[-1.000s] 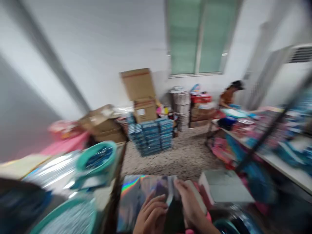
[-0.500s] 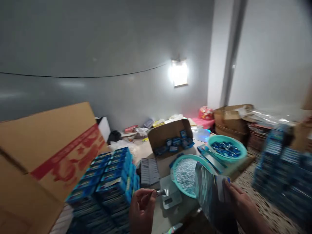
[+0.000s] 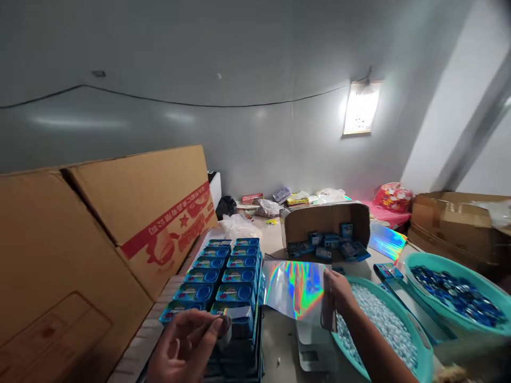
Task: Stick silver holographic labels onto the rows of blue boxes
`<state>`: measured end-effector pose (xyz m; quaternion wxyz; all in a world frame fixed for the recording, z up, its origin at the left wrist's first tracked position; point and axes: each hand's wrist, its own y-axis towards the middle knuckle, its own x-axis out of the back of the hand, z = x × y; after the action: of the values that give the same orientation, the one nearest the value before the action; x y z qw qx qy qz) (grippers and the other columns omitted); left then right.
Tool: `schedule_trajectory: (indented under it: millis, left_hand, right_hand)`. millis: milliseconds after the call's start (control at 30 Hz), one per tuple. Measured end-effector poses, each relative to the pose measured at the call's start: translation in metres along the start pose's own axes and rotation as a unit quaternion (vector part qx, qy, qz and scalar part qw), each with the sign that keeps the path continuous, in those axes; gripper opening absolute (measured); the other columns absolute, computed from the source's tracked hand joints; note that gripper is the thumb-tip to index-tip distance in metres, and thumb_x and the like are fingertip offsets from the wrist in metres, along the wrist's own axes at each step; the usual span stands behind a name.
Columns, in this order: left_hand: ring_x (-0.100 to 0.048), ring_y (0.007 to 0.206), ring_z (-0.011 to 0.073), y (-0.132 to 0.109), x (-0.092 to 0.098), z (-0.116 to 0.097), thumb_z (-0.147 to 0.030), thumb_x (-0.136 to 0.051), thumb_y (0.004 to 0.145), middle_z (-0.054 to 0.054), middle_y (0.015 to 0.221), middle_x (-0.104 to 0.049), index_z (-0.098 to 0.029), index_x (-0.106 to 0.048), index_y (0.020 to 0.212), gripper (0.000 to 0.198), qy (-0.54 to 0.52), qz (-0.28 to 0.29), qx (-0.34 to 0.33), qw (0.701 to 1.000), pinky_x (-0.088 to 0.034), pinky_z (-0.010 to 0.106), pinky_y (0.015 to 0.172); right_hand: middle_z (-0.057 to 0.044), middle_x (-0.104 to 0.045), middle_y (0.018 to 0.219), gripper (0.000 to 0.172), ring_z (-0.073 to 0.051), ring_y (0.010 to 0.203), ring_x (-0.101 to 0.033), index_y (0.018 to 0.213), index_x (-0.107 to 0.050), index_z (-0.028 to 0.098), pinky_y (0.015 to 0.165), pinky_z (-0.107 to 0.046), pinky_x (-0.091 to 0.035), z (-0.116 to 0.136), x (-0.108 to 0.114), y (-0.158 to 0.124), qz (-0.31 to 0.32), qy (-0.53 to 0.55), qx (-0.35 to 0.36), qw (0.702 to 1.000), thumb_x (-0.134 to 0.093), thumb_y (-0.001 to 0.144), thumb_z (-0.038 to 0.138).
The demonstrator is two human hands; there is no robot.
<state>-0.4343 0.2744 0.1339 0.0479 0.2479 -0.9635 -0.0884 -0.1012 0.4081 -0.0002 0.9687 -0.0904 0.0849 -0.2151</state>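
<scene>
My left hand [image 3: 186, 346] pinches a small shiny strip [image 3: 225, 336] between thumb and forefinger, just in front of the stacked blue boxes [image 3: 239, 275]. Across the top of the nearest box lies a glossy pale strip [image 3: 238, 312]. My right hand [image 3: 339, 292] grips the right edge of a rainbow-sheened silver sheet [image 3: 293, 287], held up above the table beside the stacks. Beneath my right forearm stands a turquoise basin [image 3: 425, 346] of small white wrapped pieces [image 3: 379, 319], partly covered by the arm.
A large cardboard carton [image 3: 159, 207] stands open at the left. Behind the sheet, an open cardboard box [image 3: 295, 229] contains small blue packs [image 3: 331, 242]. Another turquoise basin [image 3: 451, 319] with dark blue wrapped pieces sits right. A pale plastic tray [image 3: 313, 354] lies near the front.
The view has swung left, bringing the blue stacks nearer the middle. My right hand has brought the silver sheet beside the stacks, its rainbow face now showing. My left hand has moved over the nearest boxes.
</scene>
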Motion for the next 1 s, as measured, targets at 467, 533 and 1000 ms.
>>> schedule_trajectory:
  millis: [467, 533, 1000]
  left_hand:
    - [-0.077, 0.075, 0.0243, -0.055, -0.062, -0.052, -0.053, -0.095, 0.058, 0.002, 0.094, -0.073, -0.022, -0.049, 0.126, 0.088, -0.075, -0.15, 0.166, 0.972, -0.064, 0.03, 0.059]
    - [-0.076, 0.075, 0.0244, -0.053, -0.066, -0.059, -0.053, -0.095, 0.057, 0.002, 0.095, -0.072, -0.022, -0.049, 0.127, 0.089, -0.067, -0.147, 0.174, 0.971, -0.063, 0.03, 0.057]
    - [-0.065, 0.068, 0.0156, 0.023, -0.05, -0.053, -0.063, -0.084, 0.067, 0.003, 0.087, -0.075, -0.02, -0.041, 0.14, 0.095, 0.155, 0.087, 0.1, 0.979, -0.051, 0.024, 0.061]
  right_hand:
    - [-0.021, -0.059, 0.128, 0.03, -0.042, 0.13, -0.05, 0.095, -0.069, 0.019, 0.116, -0.065, -0.034, -0.013, -0.02, 0.059, 0.135, -0.181, 0.289, 0.93, -0.066, 0.073, 0.04]
    - [-0.015, -0.067, 0.112, 0.03, -0.034, 0.113, -0.061, 0.097, -0.07, 0.021, 0.105, -0.058, -0.047, 0.013, -0.033, 0.023, 0.264, -0.106, 0.315, 0.906, -0.064, 0.088, 0.05]
    - [0.004, -0.054, 0.069, 0.035, -0.011, 0.063, -0.047, 0.083, -0.059, 0.019, 0.061, -0.026, -0.037, 0.077, -0.121, -0.092, 0.47, 0.08, 0.094, 0.874, -0.079, 0.076, 0.047]
